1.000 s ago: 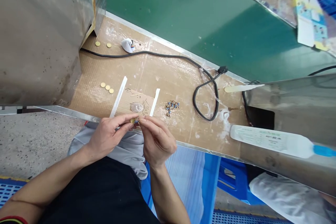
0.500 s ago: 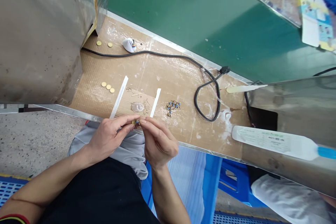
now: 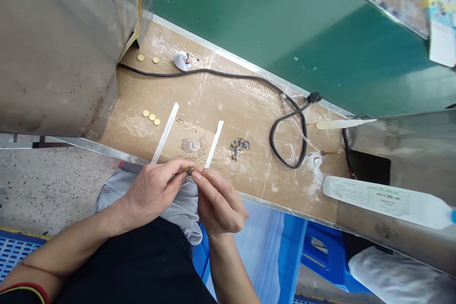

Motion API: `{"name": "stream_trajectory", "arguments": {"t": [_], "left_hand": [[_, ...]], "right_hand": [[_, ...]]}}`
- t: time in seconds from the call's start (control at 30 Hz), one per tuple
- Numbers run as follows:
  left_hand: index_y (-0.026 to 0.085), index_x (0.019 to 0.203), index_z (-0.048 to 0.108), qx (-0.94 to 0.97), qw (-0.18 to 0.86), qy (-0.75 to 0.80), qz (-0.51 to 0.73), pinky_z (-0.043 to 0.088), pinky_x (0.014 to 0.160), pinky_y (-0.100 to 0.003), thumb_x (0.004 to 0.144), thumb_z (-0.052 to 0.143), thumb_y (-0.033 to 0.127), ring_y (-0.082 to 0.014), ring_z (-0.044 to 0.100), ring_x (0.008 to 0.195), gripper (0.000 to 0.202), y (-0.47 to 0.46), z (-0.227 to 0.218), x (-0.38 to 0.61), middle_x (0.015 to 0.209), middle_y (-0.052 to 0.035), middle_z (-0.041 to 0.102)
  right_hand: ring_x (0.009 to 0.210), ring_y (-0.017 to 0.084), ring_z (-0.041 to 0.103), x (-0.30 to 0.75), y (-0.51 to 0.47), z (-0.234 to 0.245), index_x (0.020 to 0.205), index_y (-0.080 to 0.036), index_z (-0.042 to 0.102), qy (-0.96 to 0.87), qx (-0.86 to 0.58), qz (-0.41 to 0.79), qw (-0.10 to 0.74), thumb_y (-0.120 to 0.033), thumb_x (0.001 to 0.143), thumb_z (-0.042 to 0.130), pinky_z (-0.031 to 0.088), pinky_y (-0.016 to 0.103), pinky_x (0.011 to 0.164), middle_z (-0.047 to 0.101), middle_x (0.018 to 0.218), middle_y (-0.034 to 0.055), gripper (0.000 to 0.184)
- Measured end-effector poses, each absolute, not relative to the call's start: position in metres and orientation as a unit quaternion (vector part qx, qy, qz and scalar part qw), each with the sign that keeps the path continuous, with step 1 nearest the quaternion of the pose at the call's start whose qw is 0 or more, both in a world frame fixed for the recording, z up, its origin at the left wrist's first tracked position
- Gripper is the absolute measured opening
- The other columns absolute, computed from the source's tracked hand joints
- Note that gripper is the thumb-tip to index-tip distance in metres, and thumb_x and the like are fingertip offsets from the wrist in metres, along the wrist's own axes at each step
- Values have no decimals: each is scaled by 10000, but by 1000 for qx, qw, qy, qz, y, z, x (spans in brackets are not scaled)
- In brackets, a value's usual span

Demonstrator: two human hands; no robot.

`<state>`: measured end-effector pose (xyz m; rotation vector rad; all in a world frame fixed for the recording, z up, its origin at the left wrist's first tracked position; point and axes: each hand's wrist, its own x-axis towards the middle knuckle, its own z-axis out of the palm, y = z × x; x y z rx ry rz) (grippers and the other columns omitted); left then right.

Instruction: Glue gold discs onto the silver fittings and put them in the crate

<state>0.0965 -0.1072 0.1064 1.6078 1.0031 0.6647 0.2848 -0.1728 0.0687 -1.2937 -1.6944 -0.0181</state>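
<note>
My left hand is closed in a pinch, thumb and forefinger on a small brass-coloured disc. Against it shows a small blue part, which the fingertips of my right hand pinch. Fingers cover most of both pieces. The two hands meet just above the front edge of the cardboard-covered bench. Beyond them, a small clear dish lies between two white tape strips, with tiny dark bits and a thin stick around it. To the right is a small pile of blue-and-brass parts.
More brass discs lie at left. A black cable crosses the bench and loops at right, near a white bottle and a narrow pale applicator. Metal walls flank the bench; a green panel closes the back.
The whole scene has shifted slightly as my head moved. Both hands stay together at the bench edge, and the blue part between the fingertips has turned a little.
</note>
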Motion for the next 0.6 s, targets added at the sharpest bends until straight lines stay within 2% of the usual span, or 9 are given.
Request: {"name": "stream_trajectory", "arguments": {"t": [0.33, 0.4, 0.47, 0.53, 0.6], "left_hand": [[256, 1208, 824, 673, 509, 445, 300, 565, 566, -203, 1017, 690, 98, -167, 872, 867, 281, -110, 106, 102, 1033, 21, 904], [250, 1197, 832, 680, 500, 439, 309, 598, 598, -202, 1018, 688, 96, -168, 875, 869, 277, -110, 106, 103, 1044, 14, 908], [245, 1239, 829, 691, 484, 433, 317, 671, 718, -217, 1026, 678, 89, -174, 887, 919, 304, -110, 106, 103, 1109, 3, 914], [238, 1364, 796, 707, 462, 425, 325, 714, 865, -242, 1036, 664, 78, -180, 896, 1004, 388, -111, 105, 103, 1219, -12, 907], [227, 1486, 737, 725, 440, 416, 329, 720, 951, -255, 1046, 655, 70, -178, 894, 1063, 475, -113, 103, 104, 1313, -30, 887]], "right_hand": [[1002, 264, 889, 279, -176, 65, 1466, -291, 795, -700, -504, -10, 505, -55, 1017, 792, 784, 414, 834, 884, 1203, 80, 507], [1027, 260, 883, 280, -176, 67, 1458, -279, 796, -691, -506, 15, 516, -44, 1000, 808, 775, 410, 858, 881, 1221, 87, 515], [1041, 245, 876, 281, -177, 71, 1426, -287, 806, -653, -537, 72, 529, -47, 1007, 799, 760, 398, 884, 883, 1207, 73, 483], [1043, 227, 865, 282, -176, 76, 1351, -306, 830, -594, -582, 155, 533, -72, 1034, 777, 742, 380, 901, 884, 1164, 49, 398], [1042, 217, 854, 282, -174, 79, 1266, -314, 854, -545, -606, 237, 528, -113, 1050, 779, 724, 367, 906, 883, 1128, 37, 304]]}}
